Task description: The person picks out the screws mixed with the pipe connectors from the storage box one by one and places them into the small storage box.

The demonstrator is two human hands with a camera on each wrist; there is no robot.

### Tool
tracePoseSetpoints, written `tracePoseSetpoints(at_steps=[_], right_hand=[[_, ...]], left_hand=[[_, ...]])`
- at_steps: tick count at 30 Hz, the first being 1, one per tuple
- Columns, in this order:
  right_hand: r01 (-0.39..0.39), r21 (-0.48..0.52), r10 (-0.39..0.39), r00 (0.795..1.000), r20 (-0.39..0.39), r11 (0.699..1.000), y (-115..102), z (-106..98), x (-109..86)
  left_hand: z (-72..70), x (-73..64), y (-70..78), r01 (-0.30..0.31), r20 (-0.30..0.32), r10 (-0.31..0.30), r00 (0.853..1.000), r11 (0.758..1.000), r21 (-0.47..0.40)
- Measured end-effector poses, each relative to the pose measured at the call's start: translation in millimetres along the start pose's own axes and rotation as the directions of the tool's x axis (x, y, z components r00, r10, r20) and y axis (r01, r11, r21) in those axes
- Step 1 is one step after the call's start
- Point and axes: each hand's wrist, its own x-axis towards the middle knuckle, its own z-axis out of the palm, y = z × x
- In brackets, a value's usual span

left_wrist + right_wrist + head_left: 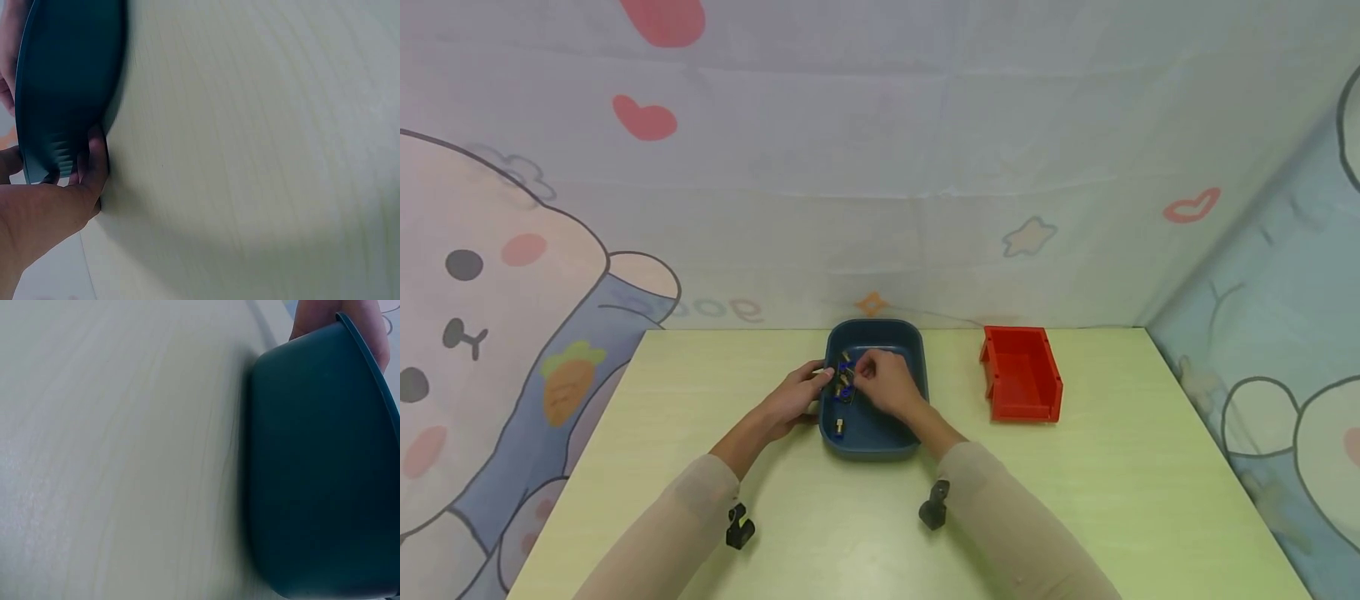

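Note:
A dark blue plastic tub (874, 446) stands on the table. My left hand (790, 402) grips its left wall, the thumb over the rim and the fingers against the outside; the left wrist view shows this hand (56, 209) at the tub's wall (75, 69). Several small brass fittings with blue collars lie along the tub's left side, one brass-and-blue fitting (839, 428) apart from the others near the front. My right hand (887, 383) reaches inside, its bent fingertips at the clustered fittings (844, 392). Whether they pinch one is too small to tell. In the right wrist view the tub's outer wall (325, 469) hides the fingertips.
To the right of the tub sits a red open-front bin (1022, 375). The pale wood-grain table (820, 533) extends to both sides. A printed cloth backdrop (880, 167) hangs behind its far edge. Each sleeve has a black device (934, 505) at the wrist.

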Motion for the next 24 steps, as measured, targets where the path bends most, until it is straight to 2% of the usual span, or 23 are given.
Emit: tracePoseSetpoints(at_steps=[5, 11, 24], right_hand=[[0.056, 0.040, -0.056, 0.998, -0.020, 0.998, -1.7, -0.7, -0.1], [0.071, 0.076, -0.072, 0.997, 0.002, 0.995, -3.8, -2.1, -1.1], [0.155, 0.067, -0.155, 0.988, 0.000, 0.986, -8.2, -9.4, -5.3]], left_hand=[[0.0, 0.9, 0.3, 0.001, 0.001, -0.001, 1.000, 1.000, 0.004], [1.0, 1.9, -0.6, 0.010, -0.009, -0.010, 1.000, 1.000, 0.005], [1.6, 1.6, -2.6, 0.009, -0.001, -0.009, 1.000, 1.000, 0.015]])
